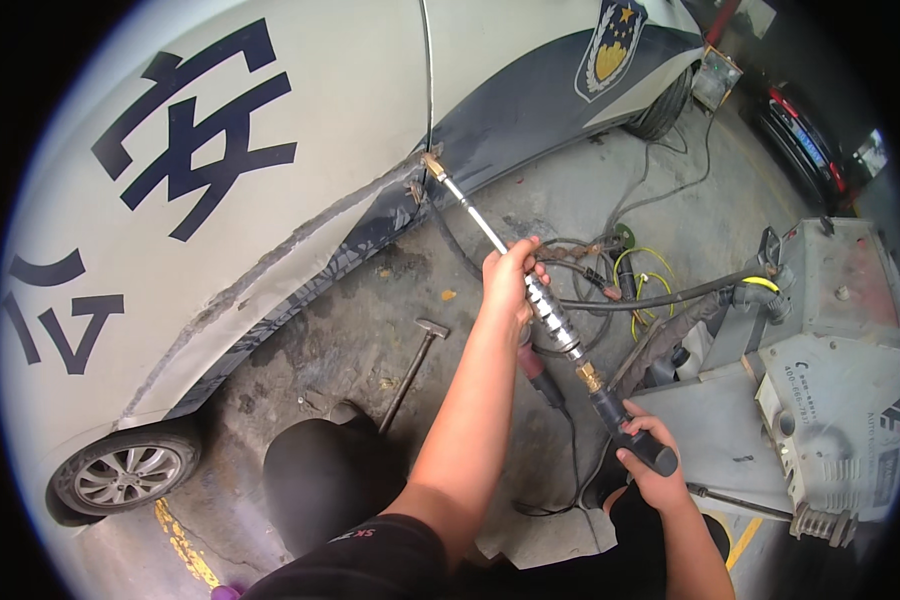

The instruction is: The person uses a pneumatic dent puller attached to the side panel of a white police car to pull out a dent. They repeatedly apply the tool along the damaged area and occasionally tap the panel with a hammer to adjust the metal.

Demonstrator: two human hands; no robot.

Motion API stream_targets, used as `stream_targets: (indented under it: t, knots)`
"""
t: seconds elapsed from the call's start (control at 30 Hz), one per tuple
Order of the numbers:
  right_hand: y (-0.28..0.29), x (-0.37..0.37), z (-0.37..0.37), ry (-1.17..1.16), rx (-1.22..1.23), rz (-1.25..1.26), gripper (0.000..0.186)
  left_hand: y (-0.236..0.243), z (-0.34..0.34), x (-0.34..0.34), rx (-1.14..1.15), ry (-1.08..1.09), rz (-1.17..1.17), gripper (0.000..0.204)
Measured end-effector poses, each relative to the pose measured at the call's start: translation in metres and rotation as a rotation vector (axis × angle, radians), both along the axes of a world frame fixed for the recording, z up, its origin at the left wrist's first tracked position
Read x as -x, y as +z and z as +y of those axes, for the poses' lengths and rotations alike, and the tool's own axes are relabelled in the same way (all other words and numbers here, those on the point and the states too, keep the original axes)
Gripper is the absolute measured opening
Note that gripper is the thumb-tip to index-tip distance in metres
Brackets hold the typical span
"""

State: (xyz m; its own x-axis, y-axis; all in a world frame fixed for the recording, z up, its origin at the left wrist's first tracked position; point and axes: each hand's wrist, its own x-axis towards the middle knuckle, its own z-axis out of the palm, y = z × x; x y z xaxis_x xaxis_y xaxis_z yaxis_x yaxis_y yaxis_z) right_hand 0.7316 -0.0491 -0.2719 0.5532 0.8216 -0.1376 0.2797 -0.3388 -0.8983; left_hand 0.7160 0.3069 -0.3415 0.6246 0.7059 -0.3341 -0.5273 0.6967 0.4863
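Note:
A slide hammer dent puller runs diagonally from the car to my body, with a bright steel shaft. Its brass-coloured tip meets the lower car side at the door gap; whether it is fixed there I cannot tell. My left hand is closed around the shaft at the upper end of the ribbed metal weight. At the near end, my right hand wraps the black handle. A scraped, bare-metal strip crosses the white car's lower doors.
A hammer lies on the stained floor near my knee. Beside my left forearm is a red and black corded power tool. Cables and a yellow hose lead toward a grey machine on the right. A dark car stands behind.

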Motion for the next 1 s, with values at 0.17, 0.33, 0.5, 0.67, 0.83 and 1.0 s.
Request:
stream_targets:
  t: [0.17,0.33,0.5,0.67,0.83,1.0]
  knots:
    - [0.005,0.005,-0.001,-0.027,0.044,0.019,0.065,0.009,0.011,0.005,0.044,-0.053,-0.002,0.023]
    - [0.003,0.003,-0.001,0.001,0.010,-0.046,0.062,0.027,0.023,0.013,-0.137,0.134,-0.064,0.024]
    - [-0.003,-0.001,-0.002,-0.138,-0.020,0.182,0.063,0.003,-0.015,0.005,-0.069,0.027,0.080,0.022]
    - [-0.005,-0.024,0.001,-0.320,0.001,0.585,0.068,-0.005,-0.012,0.008,-0.050,0.039,-0.040,0.024]
    - [-0.003,-0.053,0.001,-0.437,0.101,0.944,0.070,0.013,-0.011,0.014,0.052,0.046,0.012,0.027]
    - [-0.011,-0.039,-0.003,-0.442,0.065,0.715,0.070,0.009,-0.014,0.021,0.045,0.035,0.016,0.027]
